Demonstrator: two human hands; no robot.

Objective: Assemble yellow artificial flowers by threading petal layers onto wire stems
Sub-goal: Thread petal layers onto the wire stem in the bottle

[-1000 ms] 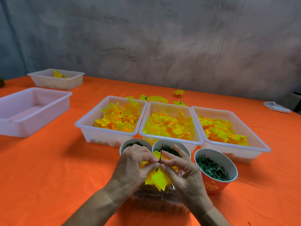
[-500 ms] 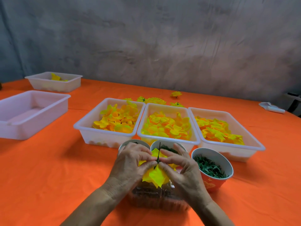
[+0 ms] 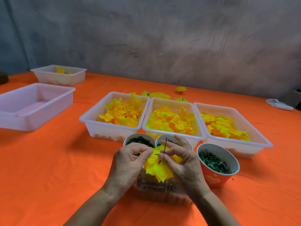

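Petals [image 3: 158,168], bright yellow, sit bunched between my two hands just above a clear plastic box [image 3: 156,188] at the near edge of the desk [image 3: 48,168]. My left hand [image 3: 128,162] has its grip pressed onto the left side of the petals, thumb and forefinger pinching the cloth. My right hand [image 3: 182,162] pinches a thin dark wire stem [image 3: 165,145] that stands upright through the middle of the petals, its tip poking above my fingers; the other fingers of that hand fan out loosely.

Just behind my hands stand two cups [image 3: 140,141] of dark green bits, partly hidden, and a third red cup [image 3: 218,163] of green leaves stands to my right. Behind them three white trays [image 3: 114,129] side by side hold yellow and orange petal layers. Finished flowers [image 3: 158,95] lie on the orange cloth behind the trays. Far left are two more white trays [image 3: 32,110], the farther one with a yellow piece in it.
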